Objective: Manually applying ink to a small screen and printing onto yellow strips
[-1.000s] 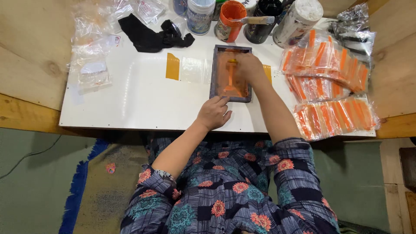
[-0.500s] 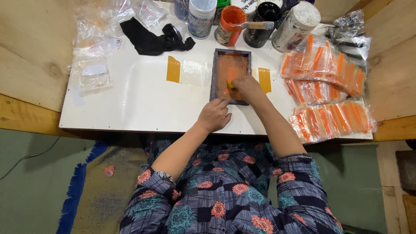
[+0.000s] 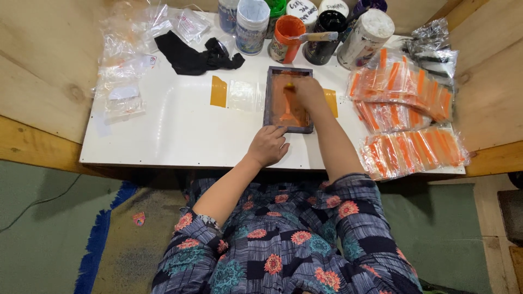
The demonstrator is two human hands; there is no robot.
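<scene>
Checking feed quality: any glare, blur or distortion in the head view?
Head view: even light, soft shadows; mild glare on the clear plastic bags; wide-angle bowing at the edges; the right hand over the orange-inked dark printing frame looks slightly soft.

One gray tray (image 3: 271,98) full of orange paint; two hands; one black cloth (image 3: 190,57); one open orange paint jar (image 3: 286,38); two yellow tape pieces (image 3: 218,91); three piles of orange bags (image 3: 414,152).
</scene>
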